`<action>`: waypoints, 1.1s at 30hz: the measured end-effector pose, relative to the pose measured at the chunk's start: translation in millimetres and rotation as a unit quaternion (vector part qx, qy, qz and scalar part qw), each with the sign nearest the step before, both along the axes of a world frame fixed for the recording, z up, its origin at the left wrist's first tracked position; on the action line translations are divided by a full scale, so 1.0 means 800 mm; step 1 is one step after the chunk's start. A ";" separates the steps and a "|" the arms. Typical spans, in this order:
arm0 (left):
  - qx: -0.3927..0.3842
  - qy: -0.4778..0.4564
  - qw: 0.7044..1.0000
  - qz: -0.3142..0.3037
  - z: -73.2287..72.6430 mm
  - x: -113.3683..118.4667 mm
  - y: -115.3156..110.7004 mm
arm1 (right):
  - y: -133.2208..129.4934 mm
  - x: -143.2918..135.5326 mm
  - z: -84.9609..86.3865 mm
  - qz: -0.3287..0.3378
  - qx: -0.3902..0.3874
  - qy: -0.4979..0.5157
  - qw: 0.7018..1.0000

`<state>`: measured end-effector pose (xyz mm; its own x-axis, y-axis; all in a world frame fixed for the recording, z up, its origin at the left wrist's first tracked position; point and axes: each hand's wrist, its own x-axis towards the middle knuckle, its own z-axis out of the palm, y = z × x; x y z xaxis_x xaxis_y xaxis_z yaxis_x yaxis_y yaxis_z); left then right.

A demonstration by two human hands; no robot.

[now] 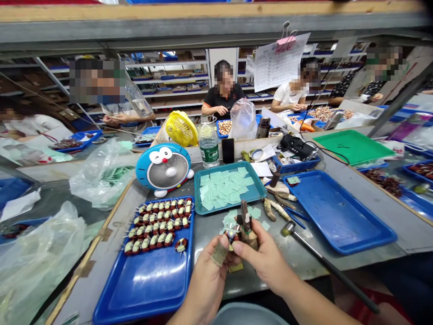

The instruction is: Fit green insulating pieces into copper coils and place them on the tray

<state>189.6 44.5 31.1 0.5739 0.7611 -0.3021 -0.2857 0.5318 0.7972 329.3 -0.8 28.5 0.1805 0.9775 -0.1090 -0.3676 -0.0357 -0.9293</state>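
Two hands (pixel 209 271), one coil (pixel 232 235), held just above the worktop (pixel 204 231).

Left grip: pinched on the coil, tape (pixel 220 253) round the thumb. Right hand (pixel 270 259): grip closed in on the same coil from the other side, thumb pressed to it; fingertips partly hidden. Brown piece (pixel 246 219) stands up at the right fingers; cannot tell whether gripped. Left tray (pixel 145 280): four rows of finished-looking coils (pixel 158 216), plus a single coil (pixel 181 245) set apart. Beyond the hands, teal tray (pixel 254 192) with green slips (pixel 223 189), more slips loose nearby. Hammer (pixel 333 271) lies right of the hands.
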 end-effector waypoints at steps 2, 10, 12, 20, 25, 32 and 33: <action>0.015 0.025 1.000 -0.009 -0.001 -0.002 0.001 | -0.001 0.001 -0.001 -0.002 -0.005 0.006 1.000; 0.203 0.190 0.959 -0.048 -0.015 -0.030 0.012 | -0.011 -0.003 0.000 -0.023 -0.060 0.140 0.988; 0.253 0.221 0.941 -0.031 -0.017 -0.037 0.015 | -0.015 -0.005 0.002 -0.029 -0.073 0.163 0.984; 0.579 0.274 0.763 -0.086 -0.022 -0.036 0.030 | -0.014 -0.016 0.009 -0.052 -0.114 0.215 0.969; 0.667 0.287 0.685 -0.061 -0.021 -0.029 0.032 | -0.014 -0.021 0.001 -0.071 -0.117 0.236 0.962; 0.688 0.288 0.664 -0.057 -0.022 -0.026 0.031 | -0.016 -0.024 -0.005 -0.116 -0.133 0.216 0.960; 0.686 0.289 0.665 -0.056 -0.023 -0.026 0.031 | -0.016 -0.024 -0.006 -0.119 -0.133 0.203 0.963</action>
<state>169.0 69.0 13.0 0.7406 0.5098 0.4377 0.2597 -0.8180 0.5133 310.0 -13.2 23.5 0.2849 0.8417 -0.4587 -0.7261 -0.1229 -0.6765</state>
